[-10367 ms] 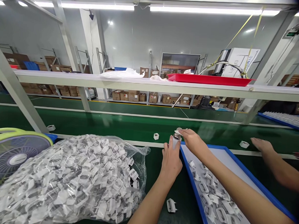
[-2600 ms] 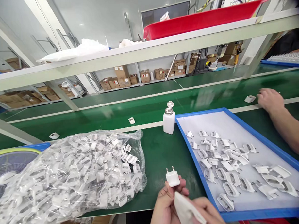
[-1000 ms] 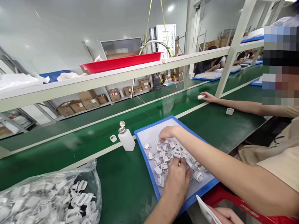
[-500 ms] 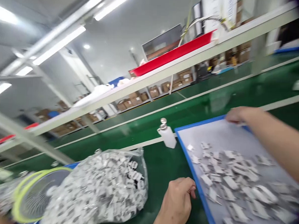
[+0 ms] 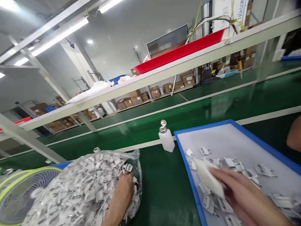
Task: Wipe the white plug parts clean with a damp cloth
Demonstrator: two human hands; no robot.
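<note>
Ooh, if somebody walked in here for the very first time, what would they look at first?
Probably the big clear bag heaped with white plug pieces at the lower left, with the left hand reaching in near its right end. Then the bright red tray up on the shelf, and the blue-edged tray at the lower right, where the right hand holds a white cloth above more pieces.
</note>
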